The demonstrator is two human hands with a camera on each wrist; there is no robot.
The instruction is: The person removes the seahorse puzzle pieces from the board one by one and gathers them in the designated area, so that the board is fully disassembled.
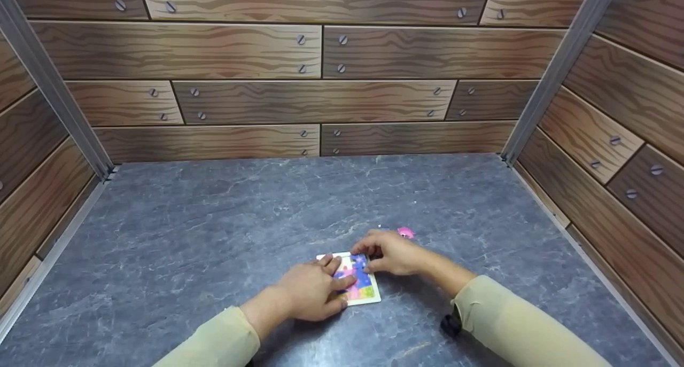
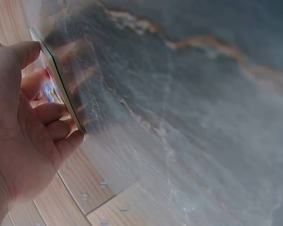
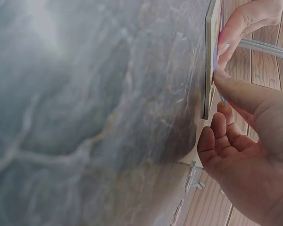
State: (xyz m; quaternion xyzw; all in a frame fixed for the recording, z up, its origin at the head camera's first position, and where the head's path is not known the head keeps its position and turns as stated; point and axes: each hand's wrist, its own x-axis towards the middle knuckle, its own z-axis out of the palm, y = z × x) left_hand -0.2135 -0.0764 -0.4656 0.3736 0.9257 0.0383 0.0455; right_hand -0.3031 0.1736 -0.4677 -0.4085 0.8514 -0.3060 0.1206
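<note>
Piece-fitting seemingly in hand: left hand spread flat on a white-rimmed, multicoloured rectangular puzzle board, midway between the worktop's side edges, right hand pinching a small thin blue piece there, next move calling for alignment, then pressing.

A picture board lies on a tabletop, left hand over its nine o'clock side, right hand at two; beyond the latter, at one, a loose piece.

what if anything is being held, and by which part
The right hand seems to pinch a blue piece by its edge; the left hand rests on the board.
</note>
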